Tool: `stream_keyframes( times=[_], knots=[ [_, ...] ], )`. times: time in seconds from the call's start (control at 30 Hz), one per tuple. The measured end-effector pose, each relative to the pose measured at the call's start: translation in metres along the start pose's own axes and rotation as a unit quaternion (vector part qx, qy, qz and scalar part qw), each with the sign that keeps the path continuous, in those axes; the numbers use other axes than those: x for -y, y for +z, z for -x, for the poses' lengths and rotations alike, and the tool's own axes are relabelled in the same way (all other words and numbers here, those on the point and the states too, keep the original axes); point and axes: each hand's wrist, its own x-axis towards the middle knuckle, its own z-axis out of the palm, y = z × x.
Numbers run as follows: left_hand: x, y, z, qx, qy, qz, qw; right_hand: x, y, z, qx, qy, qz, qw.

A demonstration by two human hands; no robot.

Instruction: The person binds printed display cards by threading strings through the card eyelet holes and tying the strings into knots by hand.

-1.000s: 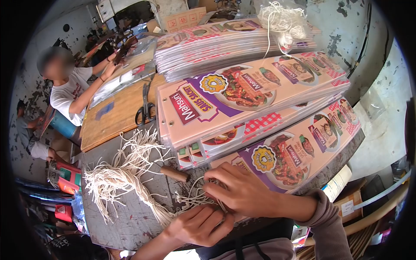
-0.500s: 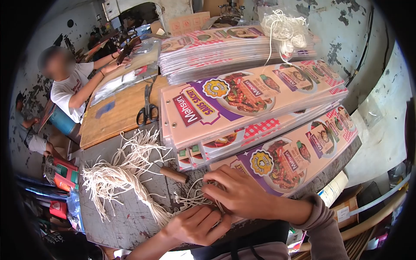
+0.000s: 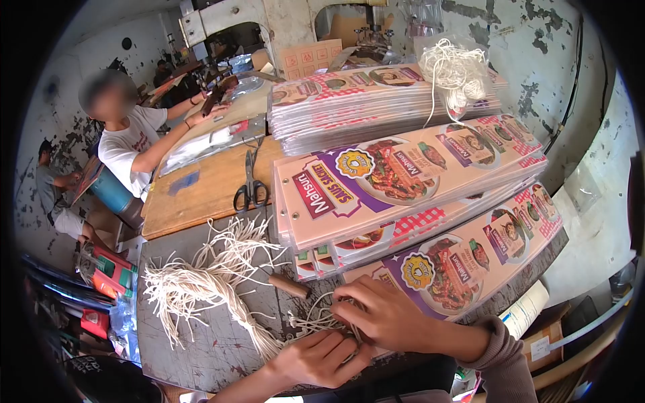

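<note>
At the table's near edge, my left hand (image 3: 326, 359) and my right hand (image 3: 386, 316) are close together, both with fingers closed on white cord (image 3: 314, 321). The fingers hide part of the cord. Under and beyond my right hand lies a printed sheet (image 3: 457, 275) in a clear cover. A short brown stick (image 3: 289, 285) lies just beyond the cord. Left of my hands a large bundle of cut white cords (image 3: 201, 289) spreads over the grey table (image 3: 201, 366).
Stacked printed sheets (image 3: 403, 174) stand beyond my hands, with a taller stack (image 3: 376, 107) behind. A bag of white cord (image 3: 457, 70) tops it. Black scissors (image 3: 250, 185) lie on a wooden board (image 3: 201, 201). A co-worker (image 3: 131, 138) works at the left; another person (image 3: 60, 191) is farther back.
The whole view has shifted, so the table and stacks appear lower and farther right. My hands stay close together at the cord, with their fingers only slightly moved.
</note>
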Motion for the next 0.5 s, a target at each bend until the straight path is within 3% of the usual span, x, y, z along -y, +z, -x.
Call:
stream_keyframes(
  times=[0.17, 0.23, 0.3, 0.37, 0.43, 0.5],
  knots=[
    [0.007, 0.006, 0.003, -0.041, -0.017, 0.020, 0.999, -0.003, -0.002, 0.001, -0.012, -0.006, -0.040, 0.999],
    [0.009, 0.002, 0.001, -0.041, -0.017, 0.021, 0.999, -0.001, -0.018, -0.003, 0.015, -0.023, -0.185, 0.982],
    [0.008, 0.004, 0.002, -0.088, -0.028, 0.036, 0.995, 0.014, -0.043, 0.009, -0.043, 0.005, -0.230, 0.972],
    [0.010, 0.004, 0.005, -0.131, 0.002, 0.041, 0.991, 0.033, -0.067, 0.027, -0.199, 0.112, -0.127, 0.965],
    [0.011, 0.000, 0.009, -0.169, 0.049, 0.054, 0.983, 0.055, -0.050, 0.049, -0.431, 0.050, -0.142, 0.890],
    [0.014, 0.004, 0.007, -0.201, 0.054, 0.065, 0.976, 0.066, -0.046, 0.059, -0.378, -0.015, -0.126, 0.917]
  ],
)
